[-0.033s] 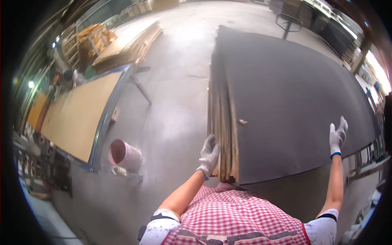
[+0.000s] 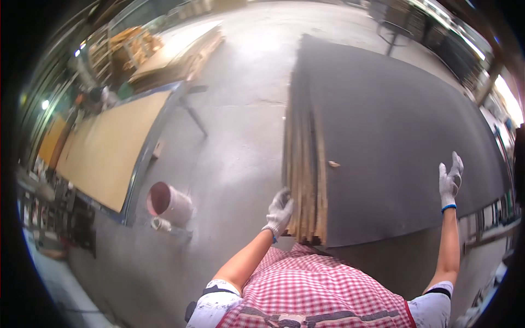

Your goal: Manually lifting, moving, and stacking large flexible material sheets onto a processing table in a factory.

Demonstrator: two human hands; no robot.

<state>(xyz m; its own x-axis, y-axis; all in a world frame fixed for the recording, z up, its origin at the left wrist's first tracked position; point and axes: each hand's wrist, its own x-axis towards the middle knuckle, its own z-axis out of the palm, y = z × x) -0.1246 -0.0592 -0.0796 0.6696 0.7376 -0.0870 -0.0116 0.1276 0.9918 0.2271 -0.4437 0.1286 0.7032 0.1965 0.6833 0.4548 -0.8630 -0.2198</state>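
A: Right at the front, the dark sheet (image 2: pixel 399 131), spread across the top of the stack (image 2: pixel 306 186), to the right of centre. How does that handle?

B: Wide and flat, so I'd call it stiff but awkward, liable to bow in the middle. Heavy for one arm, I'd judge. The face looks smooth, perhaps a touch slippery through gloves; corners are the fragile part.

A: Best hold?

B: Two points along the near edge, set well apart, fingers under and thumbs on top. And look at the hands! The right hand (image 2: pixel 450 183) is spread over the sheet's near right part, thumb away from the fingers, nothing in it.

A: And the left hand (image 2: pixel 279 210)?

B: Curled, right beside the stack's left side, close to the near corner. Whether those fingers are closed on an edge, I can't tell from here.

A: Give us the count!

B: Two hands, both gloved. One stack, one dark sheet showing its face. Layers beneath? Several, but that side is blurred, so I won't put a figure on it. One pale chip (image 2: pixel 334 164) lying on the sheet near its left edge.

A: And over to the left?

B: One bucket (image 2: pixel 178 205), tipped on the floor (image 2: pixel 235 158), one tan board (image 2: pixel 112 150) on one blue-edged table (image 2: pixel 146 154)!
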